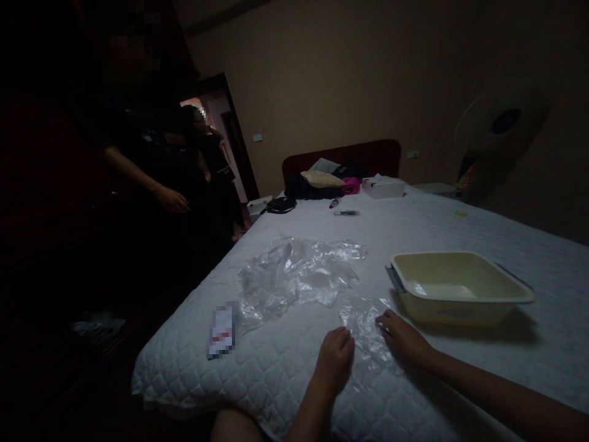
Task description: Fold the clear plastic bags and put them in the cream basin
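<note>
A clear, crinkled plastic bag (368,322) lies flat on the white quilted bed, between my two hands. My left hand (335,359) has its fingers curled closed at the bag's left edge. On the opposite side, my right hand (405,339) grips the bag with bent fingers, its thumb side partly hidden. Just beyond them, several more clear plastic bags (299,273) are spread in a loose heap. A cream plastic basin (464,313) with grey handles stands right of my right hand.
A phone-like object (222,331), blurred out, lies near the bed's left edge. Farther back are a pen-like item (346,213), a black bag (280,205), piled clothes (322,180) and a white box (384,188). Two people stand at the left; a fan (504,121) stands right.
</note>
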A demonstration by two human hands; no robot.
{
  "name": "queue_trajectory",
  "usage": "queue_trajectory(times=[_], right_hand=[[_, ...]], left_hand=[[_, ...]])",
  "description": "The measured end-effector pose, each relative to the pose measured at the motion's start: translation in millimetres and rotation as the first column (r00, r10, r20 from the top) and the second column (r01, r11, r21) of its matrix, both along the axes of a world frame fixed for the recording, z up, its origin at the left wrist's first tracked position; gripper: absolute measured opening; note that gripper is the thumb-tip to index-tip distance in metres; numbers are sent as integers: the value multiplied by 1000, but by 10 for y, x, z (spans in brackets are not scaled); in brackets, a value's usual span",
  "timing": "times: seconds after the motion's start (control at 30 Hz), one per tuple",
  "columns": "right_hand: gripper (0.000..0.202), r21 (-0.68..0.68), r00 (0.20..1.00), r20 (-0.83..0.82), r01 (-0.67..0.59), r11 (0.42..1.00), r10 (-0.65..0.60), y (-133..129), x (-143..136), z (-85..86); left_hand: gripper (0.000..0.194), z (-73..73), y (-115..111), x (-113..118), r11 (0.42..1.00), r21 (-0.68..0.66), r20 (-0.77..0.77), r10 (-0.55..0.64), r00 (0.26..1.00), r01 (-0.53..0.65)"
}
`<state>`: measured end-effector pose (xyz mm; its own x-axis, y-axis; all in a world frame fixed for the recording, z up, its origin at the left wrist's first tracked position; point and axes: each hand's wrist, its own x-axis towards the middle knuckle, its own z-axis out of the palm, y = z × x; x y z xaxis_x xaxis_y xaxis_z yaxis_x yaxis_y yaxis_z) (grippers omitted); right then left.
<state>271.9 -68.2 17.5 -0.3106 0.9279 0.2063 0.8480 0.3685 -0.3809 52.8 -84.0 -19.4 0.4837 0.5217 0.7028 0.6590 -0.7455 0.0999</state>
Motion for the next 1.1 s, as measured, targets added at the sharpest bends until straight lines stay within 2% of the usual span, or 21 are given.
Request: queue_trajectory(times=[0.1, 0.17, 0.3, 0.37, 0.7, 0.87, 0.97, 1.1], right_hand=[[25, 81, 996, 29, -87, 993, 85, -90, -61, 57], [23, 124, 970, 120, -227, 966, 213, -199, -146, 87], [16, 138, 791, 363, -568, 811, 492, -429, -331, 91], [13, 119, 720, 431, -643, 756, 544, -504, -385, 83], [13, 180, 737, 442, -631, 755, 511, -571, -360, -44], [16, 212, 756, 378, -633, 744, 535, -582, -333, 26], [20, 198, 795, 269, -598, 777, 543, -613, -309, 77], [25, 112, 872, 79, -489, 865, 483, -666, -283, 59]], left_hand=[[21, 8, -3, -1, 1000, -9, 1, 2, 1000, -2], [20, 8, -4, -1, 1000, -18, 2, -3, 1000, 3], [16, -16, 3, -3, 999, -36, 17, -8, 1000, 9], [16, -28, 7, -4, 999, -47, 24, -4, 1000, 5], [20, -9, -9, 0, 998, -61, 39, -7, 999, 9], [20, -9, -14, -3, 998, -64, 26, 7, 1000, -6], [21, -4, -18, -4, 998, -55, 21, 8, 1000, -7], [22, 0, -19, -1, 999, -46, 27, 13, 1000, -12]])
